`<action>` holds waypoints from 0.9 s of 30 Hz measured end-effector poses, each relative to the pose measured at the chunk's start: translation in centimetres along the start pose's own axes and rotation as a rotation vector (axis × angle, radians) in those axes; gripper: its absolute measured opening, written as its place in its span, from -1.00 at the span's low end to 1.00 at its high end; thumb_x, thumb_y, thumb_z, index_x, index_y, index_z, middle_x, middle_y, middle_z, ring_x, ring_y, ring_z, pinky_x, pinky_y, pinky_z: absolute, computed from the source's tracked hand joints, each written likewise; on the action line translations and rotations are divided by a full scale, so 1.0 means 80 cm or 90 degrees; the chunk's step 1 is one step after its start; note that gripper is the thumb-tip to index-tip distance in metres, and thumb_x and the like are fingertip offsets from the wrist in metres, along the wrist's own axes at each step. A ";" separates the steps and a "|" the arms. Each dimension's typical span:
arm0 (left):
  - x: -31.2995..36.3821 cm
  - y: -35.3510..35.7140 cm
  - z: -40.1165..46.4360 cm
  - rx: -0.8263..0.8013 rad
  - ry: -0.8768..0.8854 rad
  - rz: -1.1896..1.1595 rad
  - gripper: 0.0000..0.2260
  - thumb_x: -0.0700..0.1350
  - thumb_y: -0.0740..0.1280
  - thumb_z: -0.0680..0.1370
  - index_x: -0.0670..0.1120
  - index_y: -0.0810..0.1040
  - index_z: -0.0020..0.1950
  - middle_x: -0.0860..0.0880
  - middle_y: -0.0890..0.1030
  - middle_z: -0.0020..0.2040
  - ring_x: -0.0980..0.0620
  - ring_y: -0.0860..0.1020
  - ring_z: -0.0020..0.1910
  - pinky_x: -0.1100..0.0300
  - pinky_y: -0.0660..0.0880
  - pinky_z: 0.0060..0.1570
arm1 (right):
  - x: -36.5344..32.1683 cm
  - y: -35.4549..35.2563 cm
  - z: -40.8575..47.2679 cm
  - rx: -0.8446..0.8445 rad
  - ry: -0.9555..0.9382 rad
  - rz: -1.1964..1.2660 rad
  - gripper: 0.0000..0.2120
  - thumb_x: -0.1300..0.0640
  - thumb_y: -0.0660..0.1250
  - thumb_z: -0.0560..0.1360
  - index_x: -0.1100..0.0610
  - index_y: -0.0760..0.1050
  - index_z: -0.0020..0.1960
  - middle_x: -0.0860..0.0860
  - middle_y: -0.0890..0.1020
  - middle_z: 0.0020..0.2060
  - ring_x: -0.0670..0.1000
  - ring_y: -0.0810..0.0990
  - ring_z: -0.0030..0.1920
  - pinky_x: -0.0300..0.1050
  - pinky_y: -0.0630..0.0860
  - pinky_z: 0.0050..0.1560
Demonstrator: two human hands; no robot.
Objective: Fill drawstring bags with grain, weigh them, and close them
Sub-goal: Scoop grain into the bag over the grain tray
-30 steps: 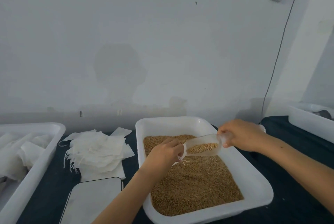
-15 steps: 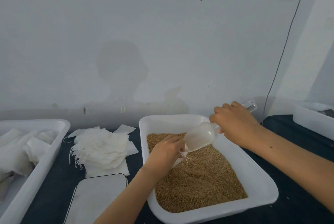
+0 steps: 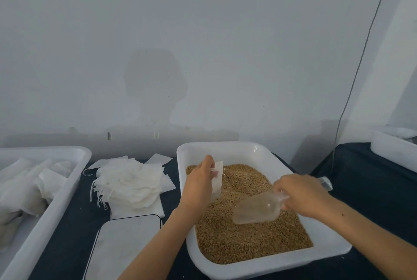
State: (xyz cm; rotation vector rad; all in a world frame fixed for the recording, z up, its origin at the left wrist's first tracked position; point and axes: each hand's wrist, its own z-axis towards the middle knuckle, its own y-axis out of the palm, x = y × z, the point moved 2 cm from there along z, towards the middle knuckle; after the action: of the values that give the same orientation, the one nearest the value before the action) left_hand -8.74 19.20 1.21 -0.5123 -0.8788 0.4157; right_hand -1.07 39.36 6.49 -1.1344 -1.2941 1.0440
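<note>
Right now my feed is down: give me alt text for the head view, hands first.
The left hand holds a small white drawstring bag over the white tub of grain, while the right hand holds a clear scoop low over the grain. To the left lie a pile of empty bags and a flat scale.

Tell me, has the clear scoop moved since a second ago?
Yes. The scoop, gripped by the right hand, has come away from the bag and dropped toward the near right of the grain tray, now empty, mouth down at the grain.

Clear plastic scoop (image 3: pixel 257 211), glossy white plastic tub (image 3: pixel 225 151)
</note>
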 end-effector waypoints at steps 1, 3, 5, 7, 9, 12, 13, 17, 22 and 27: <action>0.000 0.000 0.000 0.003 -0.003 -0.004 -0.79 -0.36 0.16 0.58 -0.08 0.22 -0.10 0.10 0.32 -0.28 -0.03 0.50 -0.11 0.50 0.32 -0.30 | -0.006 0.011 0.002 -0.006 -0.008 0.016 -0.91 0.17 0.35 0.46 0.01 0.57 -0.08 -0.11 0.62 -0.14 -0.15 0.58 -0.15 -0.30 0.47 -0.01; -0.001 0.000 0.000 0.004 0.005 0.000 -0.80 -0.34 0.17 0.59 -0.08 0.22 -0.10 0.07 0.36 -0.26 0.04 0.41 -0.22 0.49 0.32 -0.30 | -0.016 0.028 0.008 0.007 -0.029 0.049 -0.95 0.14 0.38 0.45 0.02 0.58 -0.09 -0.10 0.63 -0.15 -0.16 0.58 -0.15 -0.31 0.47 -0.07; 0.000 0.001 0.002 -0.001 0.019 0.019 -0.82 -0.29 0.17 0.60 -0.09 0.22 -0.10 0.02 0.39 -0.25 0.07 0.34 -0.24 0.41 0.31 -0.33 | -0.022 0.038 0.012 0.031 -0.048 0.082 -0.97 0.11 0.40 0.44 0.02 0.57 -0.12 -0.11 0.61 -0.16 -0.17 0.54 -0.16 -0.38 0.33 -0.22; 0.000 0.002 0.003 -0.009 0.021 0.034 -0.83 -0.26 0.17 0.61 -0.09 0.23 -0.12 0.00 0.40 -0.23 0.05 0.33 -0.24 0.33 0.23 -0.38 | -0.025 0.045 0.016 0.029 -0.057 0.134 -0.94 0.09 0.42 0.43 0.00 0.58 -0.10 -0.13 0.59 -0.14 -0.20 0.51 -0.16 -0.38 0.35 -0.21; -0.001 0.003 0.003 -0.013 0.014 0.045 -0.84 -0.23 0.18 0.60 -0.08 0.25 -0.12 0.00 0.42 -0.20 0.04 0.34 -0.23 0.29 0.20 -0.35 | -0.023 0.048 0.016 0.000 -0.051 0.190 -0.88 0.07 0.45 0.41 -0.05 0.56 -0.08 -0.20 0.54 -0.09 -0.18 0.50 -0.05 -0.28 0.44 -0.02; -0.001 0.003 0.003 -0.022 0.018 0.050 -0.84 -0.24 0.24 0.58 -0.08 0.29 -0.13 0.00 0.45 -0.17 0.04 0.37 -0.20 0.27 0.23 -0.27 | -0.009 0.038 0.008 -0.042 -0.033 0.243 -0.84 0.09 0.46 0.39 -0.10 0.50 -0.16 -0.24 0.52 -0.06 -0.16 0.49 0.05 -0.16 0.42 0.14; -0.001 0.004 0.003 -0.026 0.024 0.046 -0.84 -0.24 0.26 0.57 -0.08 0.31 -0.13 0.00 0.45 -0.17 0.04 0.37 -0.19 0.28 0.23 -0.26 | -0.002 0.032 0.005 -0.049 -0.025 0.260 -0.83 0.11 0.47 0.39 -0.10 0.49 -0.20 -0.23 0.54 -0.06 -0.16 0.50 0.05 -0.14 0.41 0.16; -0.002 0.006 0.005 -0.049 0.046 0.034 -0.96 -0.24 0.35 0.51 -0.15 0.51 -0.07 0.02 0.47 -0.16 0.08 0.37 -0.15 0.37 0.21 -0.26 | 0.027 -0.001 -0.006 -0.041 -0.008 0.283 -0.85 0.10 0.48 0.38 -0.09 0.53 -0.22 -0.23 0.55 -0.14 -0.18 0.52 -0.01 -0.04 0.42 0.18; 0.001 0.005 0.005 -0.071 0.040 0.008 -0.93 -0.25 0.40 0.46 -0.19 0.53 -0.11 0.06 0.44 -0.20 0.09 0.35 -0.16 0.34 0.22 -0.26 | 0.041 -0.040 -0.001 0.049 0.033 0.241 -0.85 0.08 0.44 0.42 -0.07 0.57 -0.02 -0.18 0.58 -0.04 -0.11 0.52 0.04 -0.06 0.45 0.10; 0.002 0.004 0.002 -0.078 0.058 0.003 -0.91 -0.22 0.42 0.44 -0.19 0.53 -0.16 0.12 0.42 -0.22 0.13 0.35 -0.17 0.42 0.22 -0.27 | 0.023 -0.058 0.017 0.115 0.042 0.146 -0.82 0.12 0.41 0.45 -0.01 0.56 0.04 -0.11 0.59 -0.02 -0.07 0.55 0.00 -0.13 0.42 -0.05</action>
State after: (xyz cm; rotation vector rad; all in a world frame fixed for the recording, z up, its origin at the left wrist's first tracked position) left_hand -8.83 19.59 1.25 -0.6406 -0.8187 0.3415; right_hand -2.57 40.49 11.27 -1.1867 -1.0131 1.2546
